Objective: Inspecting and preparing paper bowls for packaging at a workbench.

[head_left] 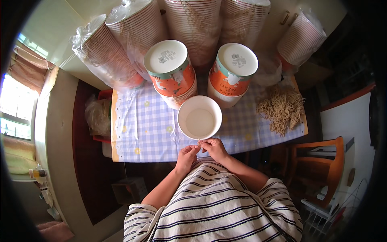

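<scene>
Two bare hands meet at the near edge of a table covered with a blue-and-white checked cloth point(137, 133). The left hand point(187, 155) and the right hand point(213, 148) have their fingertips drawn together, pinching something small and thin between them; what it is cannot be made out. Just beyond the fingertips, touching or nearly touching them, an empty white paper bowl point(199, 117) stands upright on the cloth. Behind it are two stacks of orange-and-teal printed bowls point(173, 82), turned bottom-up. Farther back lean long sleeves of stacked bowls wrapped in clear plastic point(111, 52). A heap of tan paper strings point(282, 109) lies on the cloth to the right, well apart from the hands.
</scene>
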Motion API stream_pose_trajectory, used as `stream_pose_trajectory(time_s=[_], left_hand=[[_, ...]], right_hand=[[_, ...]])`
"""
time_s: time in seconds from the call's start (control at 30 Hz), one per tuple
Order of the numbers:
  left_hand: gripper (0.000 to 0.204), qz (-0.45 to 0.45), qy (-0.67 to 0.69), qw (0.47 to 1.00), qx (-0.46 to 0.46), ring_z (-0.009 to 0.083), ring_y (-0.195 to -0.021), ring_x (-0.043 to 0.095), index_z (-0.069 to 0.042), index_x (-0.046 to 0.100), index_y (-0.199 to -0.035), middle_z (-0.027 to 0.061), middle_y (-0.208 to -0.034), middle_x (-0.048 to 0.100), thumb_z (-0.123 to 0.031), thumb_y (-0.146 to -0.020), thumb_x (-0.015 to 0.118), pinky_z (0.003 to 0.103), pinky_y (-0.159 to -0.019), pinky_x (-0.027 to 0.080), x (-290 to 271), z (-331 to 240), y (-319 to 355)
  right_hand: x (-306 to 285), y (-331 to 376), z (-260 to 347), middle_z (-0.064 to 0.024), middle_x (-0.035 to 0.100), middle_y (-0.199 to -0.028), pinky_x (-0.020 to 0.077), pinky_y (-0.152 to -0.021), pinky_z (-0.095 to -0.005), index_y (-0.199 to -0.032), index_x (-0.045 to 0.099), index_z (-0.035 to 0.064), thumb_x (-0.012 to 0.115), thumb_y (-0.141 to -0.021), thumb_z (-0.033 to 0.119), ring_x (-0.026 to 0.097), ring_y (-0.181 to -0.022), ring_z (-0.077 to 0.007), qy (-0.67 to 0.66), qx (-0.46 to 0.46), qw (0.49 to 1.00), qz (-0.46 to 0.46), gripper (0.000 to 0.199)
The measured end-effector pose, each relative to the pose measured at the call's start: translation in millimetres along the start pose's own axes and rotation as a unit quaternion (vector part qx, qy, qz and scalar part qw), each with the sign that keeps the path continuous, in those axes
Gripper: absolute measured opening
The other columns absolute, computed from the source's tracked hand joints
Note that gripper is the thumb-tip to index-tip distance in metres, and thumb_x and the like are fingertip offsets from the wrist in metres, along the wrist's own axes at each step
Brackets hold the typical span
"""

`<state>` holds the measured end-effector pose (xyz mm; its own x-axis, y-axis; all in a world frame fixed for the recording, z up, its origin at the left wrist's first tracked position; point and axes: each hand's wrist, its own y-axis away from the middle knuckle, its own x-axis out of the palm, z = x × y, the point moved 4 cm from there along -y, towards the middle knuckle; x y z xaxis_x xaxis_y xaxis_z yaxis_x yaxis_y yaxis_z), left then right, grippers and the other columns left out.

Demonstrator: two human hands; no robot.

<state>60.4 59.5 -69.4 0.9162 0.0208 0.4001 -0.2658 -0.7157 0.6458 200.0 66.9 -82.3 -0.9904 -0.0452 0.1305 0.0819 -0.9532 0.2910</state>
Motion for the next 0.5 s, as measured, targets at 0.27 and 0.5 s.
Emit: stream_pose_trajectory(time_s=[0.27, 0.5], left_hand=[[0.015, -0.006, -0.025, 0.999, 0.031, 0.0026, -0.046, 0.037, -0.002, 0.063, -0.084, -0.0044, -0.059, 0.052, -0.016, -0.086, 0.064, 0.019, -0.042, 0.028, -2, 1, 0], [0.015, -0.031, -0.068, 0.995, 0.059, 0.0026, -0.047, 0.039, -0.002, 0.063, -0.084, -0.0035, -0.061, 0.054, -0.016, -0.084, 0.067, 0.019, -0.043, 0.029, -7, 2, -3]], right_hand=[[3, 0, -8, -0.004, 0.067, -0.09, 0.0516, -0.065, -0.0237, -0.097, 0.067, 0.0003, 0.058, -0.088, 0.016, 0.06, -0.077, -0.0088, -0.144, 0.064, 0.986, 0.062, 0.02], [6, 4, 5, -0.0053, 0.066, -0.087, 0.0498, -0.066, -0.0245, -0.094, 0.067, -0.0009, 0.059, -0.087, 0.016, 0.06, -0.076, -0.01, -0.109, 0.056, 0.991, 0.06, 0.02]])
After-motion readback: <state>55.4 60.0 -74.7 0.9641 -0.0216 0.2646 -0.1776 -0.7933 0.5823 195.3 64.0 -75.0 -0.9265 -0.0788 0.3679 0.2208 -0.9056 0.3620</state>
